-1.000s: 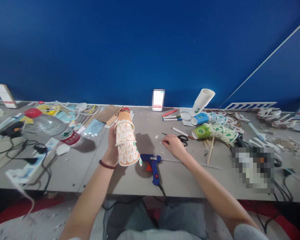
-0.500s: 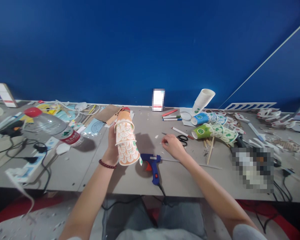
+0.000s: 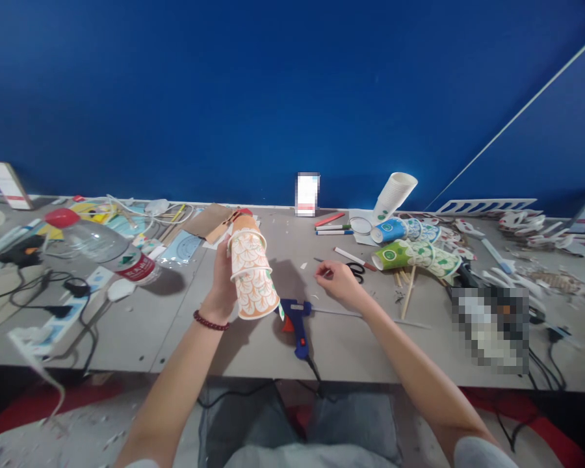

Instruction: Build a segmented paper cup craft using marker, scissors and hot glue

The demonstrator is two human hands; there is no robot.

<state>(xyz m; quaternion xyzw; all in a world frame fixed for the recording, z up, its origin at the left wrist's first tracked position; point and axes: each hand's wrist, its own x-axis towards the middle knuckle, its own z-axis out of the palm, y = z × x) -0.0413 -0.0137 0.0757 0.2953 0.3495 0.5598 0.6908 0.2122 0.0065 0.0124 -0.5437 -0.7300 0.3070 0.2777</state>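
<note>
A stack of orange-patterned paper cups (image 3: pixel 253 276) is held tilted above the table by my left hand (image 3: pixel 223 276), whose fingers wrap its left side. A small green and white piece hangs at the lower rim. My right hand (image 3: pixel 332 279) rests low over the table with its fingers pinched together; whatever they may hold is too small to make out. Just right of it lie black-handled scissors (image 3: pixel 357 272). A blue glue gun (image 3: pixel 298 327) lies between my hands, its tip pointing toward a grey-white stick (image 3: pixel 338 313).
Green cups (image 3: pixel 414 259), blue cups (image 3: pixel 404 229) and a leaning white cup stack (image 3: pixel 394 195) are at the right. Markers (image 3: pixel 334 229) lie near the wall beside a phone (image 3: pixel 307 194). At left are a water bottle (image 3: pixel 102 247) and power strip (image 3: pixel 80 318).
My left hand has turned the orange cup stack slightly, and its lower end has shifted right, over the edge of the glue gun. My right hand has barely moved.
</note>
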